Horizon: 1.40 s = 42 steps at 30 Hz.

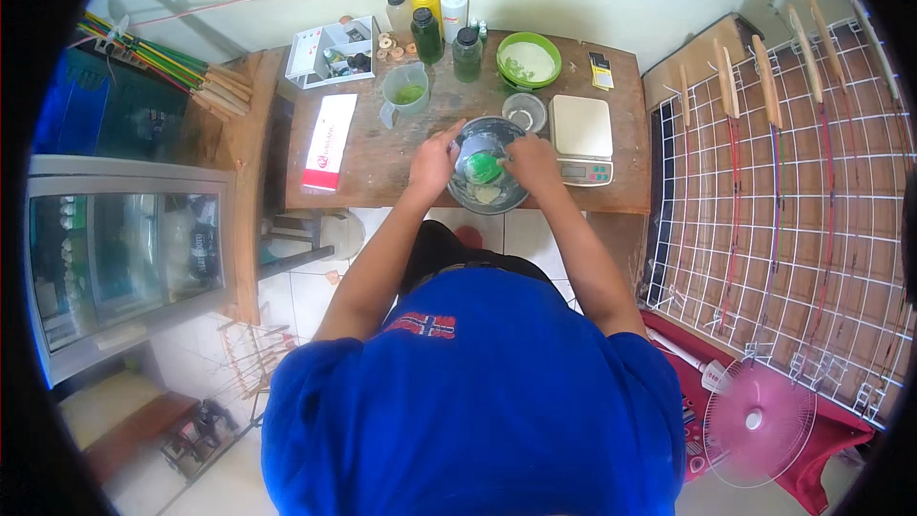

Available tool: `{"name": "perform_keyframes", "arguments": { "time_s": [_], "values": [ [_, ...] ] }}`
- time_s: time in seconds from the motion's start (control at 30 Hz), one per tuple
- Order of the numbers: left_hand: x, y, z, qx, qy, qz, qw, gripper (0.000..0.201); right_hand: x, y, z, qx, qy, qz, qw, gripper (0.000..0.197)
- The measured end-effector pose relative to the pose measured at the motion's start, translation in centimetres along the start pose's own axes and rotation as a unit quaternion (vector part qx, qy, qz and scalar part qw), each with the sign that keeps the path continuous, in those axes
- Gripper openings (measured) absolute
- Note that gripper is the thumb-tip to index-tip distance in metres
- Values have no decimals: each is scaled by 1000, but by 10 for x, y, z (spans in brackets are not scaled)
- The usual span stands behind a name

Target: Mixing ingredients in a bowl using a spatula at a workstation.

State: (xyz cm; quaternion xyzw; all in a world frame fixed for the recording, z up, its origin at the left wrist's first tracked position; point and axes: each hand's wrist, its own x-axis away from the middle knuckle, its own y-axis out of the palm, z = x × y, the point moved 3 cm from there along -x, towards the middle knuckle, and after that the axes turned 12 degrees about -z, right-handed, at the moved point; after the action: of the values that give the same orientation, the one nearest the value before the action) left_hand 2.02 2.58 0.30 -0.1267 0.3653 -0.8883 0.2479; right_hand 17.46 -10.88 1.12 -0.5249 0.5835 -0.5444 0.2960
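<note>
On the wooden counter [377, 177], the dark bowl [514, 193] meets the near edge, the scale [582, 134] close at right, a wide gap leftward to the white-and-red box [331, 141]. The left grip [437, 161] clasps the bowl's far-left rim; the right grip [531, 162] holds a green tool [482, 169] inside

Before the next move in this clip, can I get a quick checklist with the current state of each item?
1. Left hand on the dark bowl: ok, it holds the left rim.
2. Right hand gripping the green item inside the bowl: cannot tell, the fingers' hold is unclear.
3. Dark bowl fully supported by the table: cannot tell, its near side hides the front edge there.
4. Scale apart from the dark bowl: ok, it stands to the right.
5. Clear jug upright: ok, behind and left of the dark bowl.
</note>
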Motion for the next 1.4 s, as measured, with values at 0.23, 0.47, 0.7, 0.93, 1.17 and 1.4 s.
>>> {"name": "perform_keyframes", "arguments": {
  "time_s": [0.23, 0.47, 0.7, 0.93, 1.17, 1.4],
  "values": [
    [5, 0, -8, 42, -12, 21, 999, 50, 10, -8, -38, -36, -79, 81, 993, 17],
    [7, -2, -7, 59, -43, 22, 997, 46, -8, 64, -30, -87, 14, -227, 970, 21],
    [8, 2, -15, 70, -37, 30, 996, 46, -13, 81, -42, -156, 41, -227, 960, 23],
    [12, 14, -19, 73, -34, 23, 996, 47, -18, 103, -34, -126, 27, -286, 950, 28],
    [16, 9, -4, 38, -23, 19, 999, 48, -23, 79, -24, -179, -75, -348, 917, 23],
    [12, 8, -12, 65, -29, 5, 997, 47, -9, 59, -16, -730, 87, -295, 610, 39]
  ]
}}
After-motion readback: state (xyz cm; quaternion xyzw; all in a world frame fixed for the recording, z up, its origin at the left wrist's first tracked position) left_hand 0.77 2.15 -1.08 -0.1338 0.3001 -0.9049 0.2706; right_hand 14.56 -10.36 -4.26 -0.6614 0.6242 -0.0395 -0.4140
